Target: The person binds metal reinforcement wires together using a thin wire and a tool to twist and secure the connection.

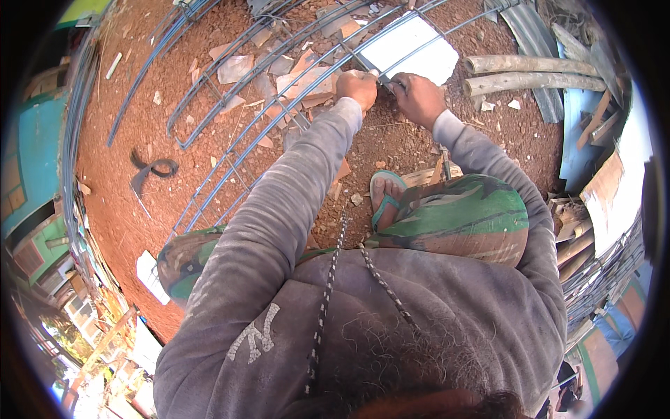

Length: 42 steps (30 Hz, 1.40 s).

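My left hand (358, 91) and my right hand (419, 99) are close together at the top middle, at the near edge of a rebar cage (241, 157). Both hands are closed, fingers bent inward and thumbs facing each other. A small dark piece (384, 81) shows between them, too small to name. Just beyond my hands a white sheet (412, 50) lies on the ground under the bars. The cage's long bars run from the upper right down to the lower left, with cross ties along them.
Broken tiles (307, 82) lie under the cage on reddish soil. A dark curled strip (155, 170) is on the left. Two wooden poles (534, 84) and corrugated sheets (534, 42) are at the right. My sandalled foot (385, 199) is below my hands.
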Each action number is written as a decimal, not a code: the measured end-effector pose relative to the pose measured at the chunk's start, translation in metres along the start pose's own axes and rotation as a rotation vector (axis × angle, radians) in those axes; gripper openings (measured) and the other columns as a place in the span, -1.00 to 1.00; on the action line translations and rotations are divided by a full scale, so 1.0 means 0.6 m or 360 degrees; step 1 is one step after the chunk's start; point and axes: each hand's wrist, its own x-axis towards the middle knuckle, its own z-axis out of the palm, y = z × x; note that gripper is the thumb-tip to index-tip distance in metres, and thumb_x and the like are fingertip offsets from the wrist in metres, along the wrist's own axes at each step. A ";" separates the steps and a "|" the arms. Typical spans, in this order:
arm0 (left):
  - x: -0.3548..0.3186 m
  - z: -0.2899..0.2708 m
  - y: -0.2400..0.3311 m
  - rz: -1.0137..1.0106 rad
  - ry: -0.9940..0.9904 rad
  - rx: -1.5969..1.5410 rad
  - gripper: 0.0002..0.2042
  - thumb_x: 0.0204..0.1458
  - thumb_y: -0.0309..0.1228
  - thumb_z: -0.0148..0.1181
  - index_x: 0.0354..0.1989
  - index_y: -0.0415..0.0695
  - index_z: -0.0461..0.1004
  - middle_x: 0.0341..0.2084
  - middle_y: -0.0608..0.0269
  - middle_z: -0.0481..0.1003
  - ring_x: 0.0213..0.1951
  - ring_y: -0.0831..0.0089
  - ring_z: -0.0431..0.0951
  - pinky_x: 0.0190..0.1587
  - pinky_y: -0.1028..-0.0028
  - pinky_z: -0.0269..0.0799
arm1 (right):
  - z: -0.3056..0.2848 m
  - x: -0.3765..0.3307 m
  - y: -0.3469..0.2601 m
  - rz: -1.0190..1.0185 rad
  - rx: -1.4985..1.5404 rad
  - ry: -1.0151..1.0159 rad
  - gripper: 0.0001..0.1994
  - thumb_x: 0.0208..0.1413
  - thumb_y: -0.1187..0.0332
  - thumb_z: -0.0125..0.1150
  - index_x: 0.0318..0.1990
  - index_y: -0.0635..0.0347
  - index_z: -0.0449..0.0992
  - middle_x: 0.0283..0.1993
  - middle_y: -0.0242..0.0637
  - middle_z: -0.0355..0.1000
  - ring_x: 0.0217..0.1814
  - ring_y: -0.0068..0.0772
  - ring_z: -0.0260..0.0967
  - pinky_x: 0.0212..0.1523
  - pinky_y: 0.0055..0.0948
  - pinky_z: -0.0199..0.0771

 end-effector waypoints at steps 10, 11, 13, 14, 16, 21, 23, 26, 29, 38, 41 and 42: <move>-0.009 -0.017 0.013 0.0048 -0.0022 0.0036 -0.61 0.16 -0.07 0.34 -0.28 -0.24 0.65 -0.45 0.05 0.65 -0.36 0.22 0.66 -0.31 0.18 0.54 | -0.015 0.132 0.021 -0.0680 -0.0403 -0.0058 -0.85 0.17 0.26 0.27 -0.21 0.05 0.70 -0.13 -0.21 0.60 0.01 -0.02 0.52 0.10 -0.05 0.48; -0.009 -0.021 0.014 0.0040 -0.0044 0.0031 -0.61 0.17 -0.07 0.34 -0.26 -0.24 0.65 -0.45 0.05 0.64 -0.37 0.21 0.65 -0.30 0.20 0.53 | -0.014 0.137 0.020 -0.0688 -0.0403 -0.0061 -0.85 0.17 0.26 0.27 -0.21 0.05 0.70 -0.13 -0.21 0.60 0.01 -0.02 0.52 0.10 -0.05 0.48; -0.027 -0.030 0.038 -0.0043 -0.0108 0.0005 -0.61 0.15 -0.08 0.35 -0.27 -0.26 0.65 -0.45 0.05 0.65 -0.37 0.24 0.64 -0.29 0.22 0.53 | -0.013 0.141 0.025 -0.0669 -0.0376 -0.0083 -0.85 0.15 0.27 0.30 -0.20 0.03 0.70 -0.13 -0.21 0.61 0.00 -0.01 0.51 0.13 -0.04 0.44; -0.034 -0.030 0.050 -0.0118 -0.0174 -0.0019 -0.61 0.13 -0.10 0.37 -0.28 -0.27 0.65 -0.45 0.06 0.65 -0.38 0.26 0.63 -0.29 0.24 0.52 | -0.016 0.141 0.028 -0.0660 -0.0379 -0.0090 -0.85 0.15 0.27 0.30 -0.20 0.03 0.70 -0.13 -0.21 0.61 0.00 -0.01 0.51 0.13 -0.04 0.44; -0.024 -0.038 0.034 0.0024 -0.0140 -0.0078 -0.62 0.11 -0.12 0.40 -0.30 -0.29 0.65 -0.46 0.08 0.64 -0.39 0.30 0.61 -0.30 0.26 0.50 | -0.022 0.145 0.002 -0.0507 -0.0382 -0.0152 -0.84 0.14 0.25 0.31 -0.17 0.00 0.70 -0.11 -0.23 0.61 0.04 -0.03 0.48 0.16 -0.03 0.38; -0.013 -0.034 0.028 0.0156 -0.0101 -0.0255 -0.66 0.05 -0.22 0.46 -0.38 -0.33 0.65 -0.50 0.12 0.62 -0.43 0.41 0.55 -0.36 0.32 0.46 | -0.024 0.138 0.000 -0.0729 -0.0496 -0.0023 -0.84 0.16 0.22 0.29 -0.19 0.00 0.70 -0.05 -0.30 0.55 0.17 -0.16 0.38 0.24 -0.09 0.29; -0.014 -0.033 0.031 0.0118 -0.0104 -0.0272 -0.70 0.06 -0.25 0.45 -0.39 -0.32 0.65 -0.53 0.16 0.61 -0.47 0.43 0.53 -0.39 0.33 0.42 | -0.028 0.130 -0.006 -0.0805 -0.0594 0.0020 -0.84 0.15 0.22 0.28 -0.21 0.01 0.69 -0.05 -0.32 0.52 0.21 -0.20 0.34 0.27 -0.11 0.26; -0.009 -0.025 0.021 0.0103 -0.0086 -0.0101 -0.71 0.08 -0.26 0.43 -0.40 -0.31 0.64 -0.55 0.14 0.61 -0.48 0.43 0.53 -0.40 0.31 0.43 | -0.044 0.124 -0.024 -0.0940 -0.0847 -0.0150 -0.84 0.13 0.26 0.24 -0.23 0.05 0.69 -0.07 -0.34 0.48 0.23 -0.24 0.33 0.32 -0.13 0.20; -0.010 -0.017 0.014 0.0175 0.0037 -0.0067 -0.71 0.10 -0.26 0.42 -0.43 -0.30 0.64 -0.57 0.11 0.60 -0.49 0.40 0.56 -0.39 0.28 0.45 | -0.055 0.116 -0.031 -0.1038 -0.1102 -0.0389 -0.83 0.08 0.33 0.21 -0.22 0.07 0.69 -0.10 -0.35 0.48 0.22 -0.26 0.33 0.34 -0.13 0.19; -0.027 -0.024 0.031 0.0224 0.0099 0.0264 -0.64 0.09 -0.10 0.37 -0.27 -0.21 0.71 -0.37 -0.02 0.70 -0.25 0.11 0.72 -0.11 0.21 0.56 | -0.029 0.133 -0.018 -0.0774 -0.0782 -0.0308 -0.55 0.00 0.35 0.21 0.12 0.07 0.48 -0.06 -0.17 0.58 0.19 -0.10 0.43 0.31 -0.10 0.23; -0.035 -0.022 0.044 0.0223 0.0101 0.0309 -0.63 0.09 -0.04 0.33 -0.24 -0.13 0.73 -0.28 -0.02 0.71 -0.13 0.02 0.70 0.01 0.17 0.54 | -0.030 0.160 -0.019 -0.0401 -0.0653 -0.0823 -0.51 -0.04 0.34 0.23 0.14 0.08 0.43 -0.11 -0.10 0.59 0.18 0.00 0.44 0.24 -0.08 0.28; -0.032 -0.025 0.043 0.0220 0.0109 0.0311 -0.63 0.09 -0.04 0.33 -0.24 -0.13 0.73 -0.28 -0.02 0.71 -0.13 0.02 0.70 0.01 0.17 0.54 | -0.028 0.160 -0.020 -0.0395 -0.0553 -0.0811 -0.50 -0.04 0.34 0.25 0.14 0.10 0.43 -0.07 -0.10 0.57 0.20 0.02 0.41 0.24 -0.06 0.29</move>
